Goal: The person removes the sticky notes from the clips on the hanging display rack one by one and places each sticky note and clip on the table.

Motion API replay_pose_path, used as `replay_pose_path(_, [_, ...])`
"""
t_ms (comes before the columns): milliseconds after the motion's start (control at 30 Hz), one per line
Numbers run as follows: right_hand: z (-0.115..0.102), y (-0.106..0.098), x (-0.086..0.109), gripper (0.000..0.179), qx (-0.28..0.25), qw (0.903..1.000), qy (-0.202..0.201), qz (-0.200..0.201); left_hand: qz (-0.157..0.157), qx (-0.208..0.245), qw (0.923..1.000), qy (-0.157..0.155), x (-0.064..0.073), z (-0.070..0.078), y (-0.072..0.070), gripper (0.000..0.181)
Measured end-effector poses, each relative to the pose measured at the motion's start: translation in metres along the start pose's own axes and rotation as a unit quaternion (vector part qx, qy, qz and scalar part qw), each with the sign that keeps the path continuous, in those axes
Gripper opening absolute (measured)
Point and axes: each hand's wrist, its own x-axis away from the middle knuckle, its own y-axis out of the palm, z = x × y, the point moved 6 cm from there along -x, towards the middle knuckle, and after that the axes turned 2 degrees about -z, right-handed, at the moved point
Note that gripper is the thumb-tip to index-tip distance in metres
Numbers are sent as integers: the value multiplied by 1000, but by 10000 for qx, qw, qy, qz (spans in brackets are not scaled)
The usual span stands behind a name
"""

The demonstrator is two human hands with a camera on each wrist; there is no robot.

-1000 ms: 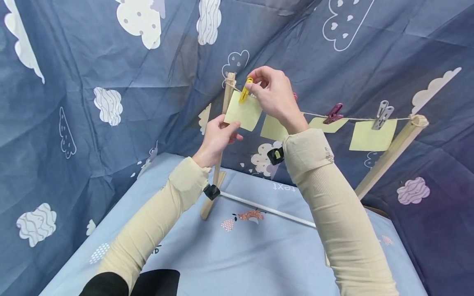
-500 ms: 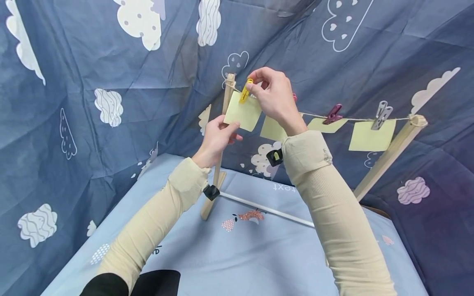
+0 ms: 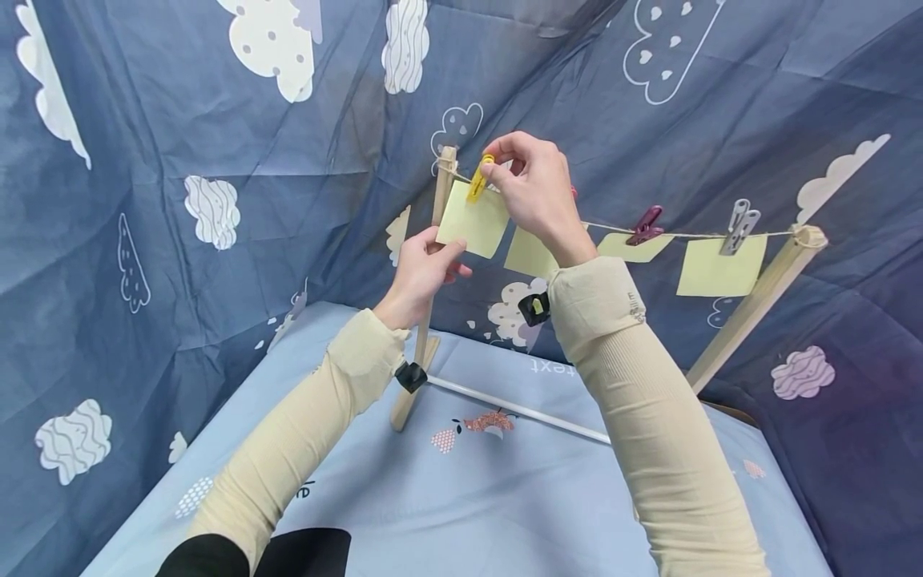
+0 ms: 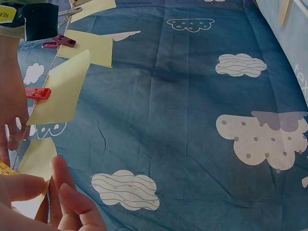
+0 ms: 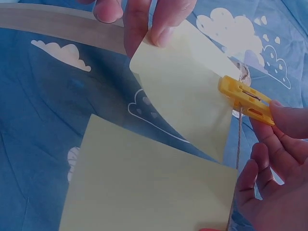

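Observation:
My left hand (image 3: 424,268) pinches the lower left corner of a pale yellow paper note (image 3: 472,224) between thumb and fingers. Above it, my right hand (image 3: 534,184) pinches the handle end of a yellow clothespin (image 3: 477,178). In the right wrist view the yellow clothespin (image 5: 246,100) has its tip over the top edge of the note (image 5: 187,82), at the twine (image 5: 239,139). The note curls slightly between the two hands. In the left wrist view the left thumb (image 4: 21,186) lies across the note's face.
Along the twine hang several more notes, held by a red clothespin (image 4: 39,94), a maroon clothespin (image 3: 646,225) and grey clothespins (image 3: 739,227). Wooden posts (image 3: 764,300) carry the twine at both ends. A white rod (image 3: 519,409) runs low between them, over a light blue sheet (image 3: 461,497).
Both hands keep their grip on the note and the yellow clothespin. The head view shifts very slightly; otherwise little differs.

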Motion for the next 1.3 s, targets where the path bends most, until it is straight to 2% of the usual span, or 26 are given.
replay_pose_path(700, [-3,-9,0,17,-216,9990,-43,386,15,-9,10000,25,1,0,-1,24])
replay_pose_path(1300, [-12,-21,4,17,-579,9950,-324,744,-32,-342,9992,202,3,0,-5,22])
